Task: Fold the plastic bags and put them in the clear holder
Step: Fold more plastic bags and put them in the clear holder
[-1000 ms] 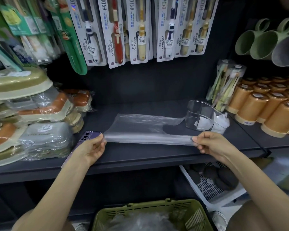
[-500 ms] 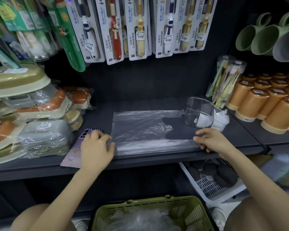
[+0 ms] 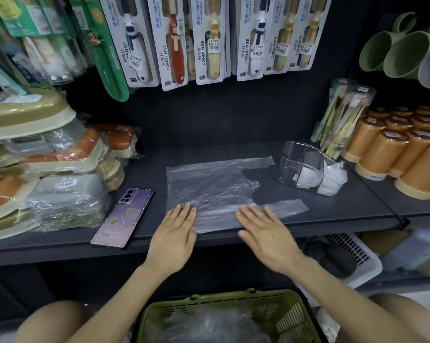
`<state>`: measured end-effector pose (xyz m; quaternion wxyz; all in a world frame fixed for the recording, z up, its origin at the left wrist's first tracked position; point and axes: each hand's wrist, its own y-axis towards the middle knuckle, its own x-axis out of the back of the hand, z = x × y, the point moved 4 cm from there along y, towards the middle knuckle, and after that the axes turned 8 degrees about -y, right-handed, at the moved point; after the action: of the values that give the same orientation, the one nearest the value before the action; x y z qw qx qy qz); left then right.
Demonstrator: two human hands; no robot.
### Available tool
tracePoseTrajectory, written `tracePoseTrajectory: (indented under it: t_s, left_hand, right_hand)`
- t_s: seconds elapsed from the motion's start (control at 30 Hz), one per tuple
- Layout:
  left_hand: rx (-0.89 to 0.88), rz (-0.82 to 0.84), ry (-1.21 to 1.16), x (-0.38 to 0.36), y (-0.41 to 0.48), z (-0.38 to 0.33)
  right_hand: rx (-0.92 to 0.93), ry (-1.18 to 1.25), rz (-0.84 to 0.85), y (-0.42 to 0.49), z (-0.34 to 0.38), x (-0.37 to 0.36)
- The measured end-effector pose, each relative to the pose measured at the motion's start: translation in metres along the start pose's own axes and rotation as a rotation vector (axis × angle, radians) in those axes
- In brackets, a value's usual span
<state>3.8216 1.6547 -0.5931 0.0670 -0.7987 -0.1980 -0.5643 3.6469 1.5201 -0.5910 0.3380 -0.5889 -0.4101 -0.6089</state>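
Both hands lie palm down at the front of the dark shelf. My left hand has its fingers straight and close together, with the tips pressing on the near left corner of the plastic bag. My right hand is flat too, its fingers slightly spread over the near edge of the bag. It is a little blurred, so I cannot tell how firmly it presses. Neither hand pinches or curls round anything.

The bag is spread out flat on the shelf between my hands and the back wall. Its near long edge forms a narrow, denser band along the shelf front. The two handle strips point to the right, and the nearer one runs out past my right hand. The farther strip ends just beside the clear holder, which stands on the shelf to the right of the bag. White pieces sit inside the holder. They look like folded bags, though through the clear wall I cannot be sure.

A purple phone lies face down on the shelf just left of my left hand. Stacked wrapped boxes fill the far left, and orange cups crowd the right. Toothbrush packs hang above. Below me a green basket holds crumpled clear plastic.
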Motion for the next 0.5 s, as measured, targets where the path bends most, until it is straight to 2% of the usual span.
tracePoseTrajectory:
  t_s: [0.07,0.13,0.23,0.3,0.33,0.5]
  left_hand:
    - [0.025,0.059,-0.017,0.001,0.002,0.000]
    - [0.085,0.056,-0.181,0.008,0.004,-0.001]
    - [0.158,-0.165,-0.470,0.030,0.014,0.001]
    - [0.153,-0.252,-0.387,0.040,0.032,0.003]
    - [0.149,-0.245,-0.309,0.042,0.045,0.005]
    - [0.181,-0.057,0.123,0.027,0.116,0.022]
  right_hand:
    - [-0.067,0.010,0.021,-0.011,-0.026,-0.001]
    - [-0.083,0.065,0.017,-0.012,-0.036,0.005]
    - [-0.113,0.187,-0.046,0.015,-0.025,0.023]
    - [-0.122,0.194,-0.089,0.046,-0.011,0.030]
    - [-0.128,0.163,-0.107,0.064,-0.003,0.031]
    - [-0.129,0.016,-0.032,0.153,0.028,0.016]
